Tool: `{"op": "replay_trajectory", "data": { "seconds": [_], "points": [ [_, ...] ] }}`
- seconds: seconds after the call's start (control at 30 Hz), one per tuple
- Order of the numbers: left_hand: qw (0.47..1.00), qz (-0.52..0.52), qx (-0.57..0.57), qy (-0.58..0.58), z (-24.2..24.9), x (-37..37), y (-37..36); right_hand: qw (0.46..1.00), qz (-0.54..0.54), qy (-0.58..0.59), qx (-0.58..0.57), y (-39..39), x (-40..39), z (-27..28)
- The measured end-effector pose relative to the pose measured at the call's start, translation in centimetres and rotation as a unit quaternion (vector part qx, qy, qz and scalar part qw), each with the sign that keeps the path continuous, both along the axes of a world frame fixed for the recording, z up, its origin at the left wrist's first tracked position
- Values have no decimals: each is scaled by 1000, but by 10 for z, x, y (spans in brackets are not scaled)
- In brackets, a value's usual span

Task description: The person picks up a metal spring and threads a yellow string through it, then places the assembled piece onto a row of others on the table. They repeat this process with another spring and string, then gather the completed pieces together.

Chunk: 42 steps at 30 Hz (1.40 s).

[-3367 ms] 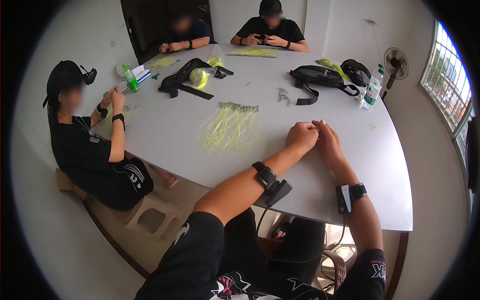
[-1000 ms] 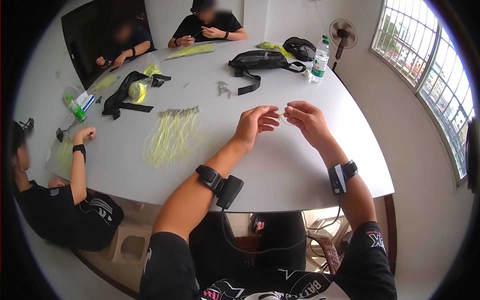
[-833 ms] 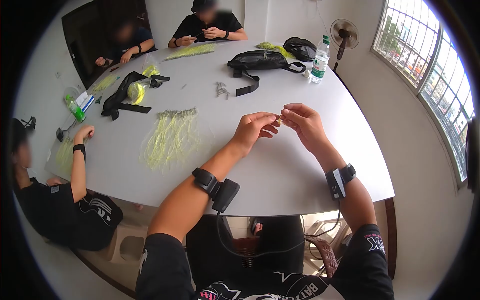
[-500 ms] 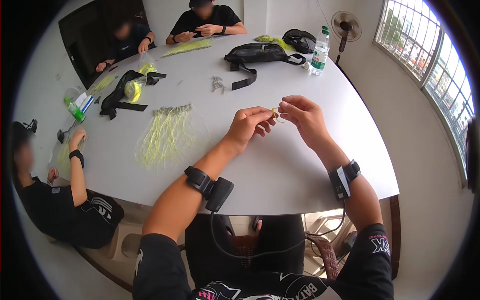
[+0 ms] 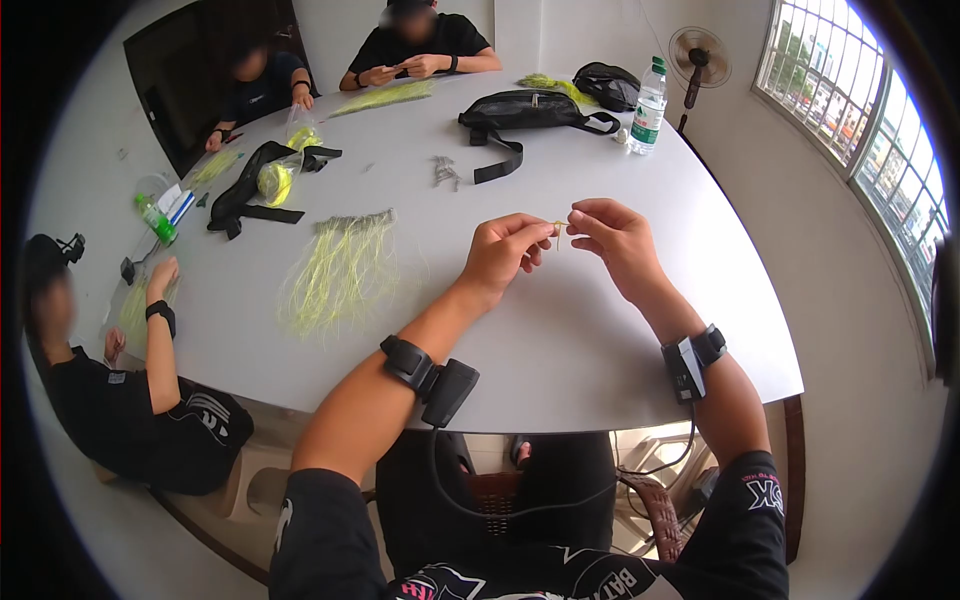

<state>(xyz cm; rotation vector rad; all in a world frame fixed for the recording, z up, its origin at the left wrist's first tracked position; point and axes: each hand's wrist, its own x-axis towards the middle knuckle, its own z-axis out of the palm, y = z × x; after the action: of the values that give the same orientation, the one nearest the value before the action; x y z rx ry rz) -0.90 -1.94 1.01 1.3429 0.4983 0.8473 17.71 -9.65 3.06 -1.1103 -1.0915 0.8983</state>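
Observation:
Above the table's near half, my left hand (image 5: 505,255) pinches a thin yellow line (image 5: 559,238) between thumb and finger. My right hand (image 5: 615,240) is closed at the other side of the same line, its fingertips a short gap from the left ones. A small loop and a loose end show between them; finer detail is too small to tell. To the left on the white table (image 5: 480,370) lies a spread bundle of yellow-green lines (image 5: 345,265), with small grey pieces along its top edge. Several small metal pieces (image 5: 445,171) lie beyond my left hand.
Black pouch (image 5: 530,110), water bottle (image 5: 649,108) and second black pouch (image 5: 606,86) stand far right. A black strap bag (image 5: 245,190) and bagged yellow line (image 5: 274,184) lie left. Three people sit round the table: one left (image 5: 110,400), two beyond. A cable hangs between my forearms.
The view has shifted slightly. Between my fingertips the yellow line's wider loop has become smaller, with an end hanging down. My right fingertips have moved a little lower.

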Motion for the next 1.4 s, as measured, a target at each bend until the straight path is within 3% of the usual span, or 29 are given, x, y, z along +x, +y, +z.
{"op": "replay_trajectory", "data": {
  "seconds": [0.5, 0.7, 0.93, 1.13, 1.4],
  "points": [
    [999, 28, 23, 4, -1, 1, 0, 994, -93, 25, 44, 2, 9, 2],
    [999, 33, 23, 8, -1, 1, -1, 999, -49, 2, 14, -1, 5, 0],
    [999, 15, 42, -3, 2, 2, -3, 992, 95, -55, -57, -8, -13, 4],
    [999, 21, 24, 5, 0, 2, -3, 987, 83, -130, -39, -7, -14, 0],
    [999, 22, 27, 18, -4, 5, -1, 991, 49, -128, -9, -5, -8, -4]
  ]
}}
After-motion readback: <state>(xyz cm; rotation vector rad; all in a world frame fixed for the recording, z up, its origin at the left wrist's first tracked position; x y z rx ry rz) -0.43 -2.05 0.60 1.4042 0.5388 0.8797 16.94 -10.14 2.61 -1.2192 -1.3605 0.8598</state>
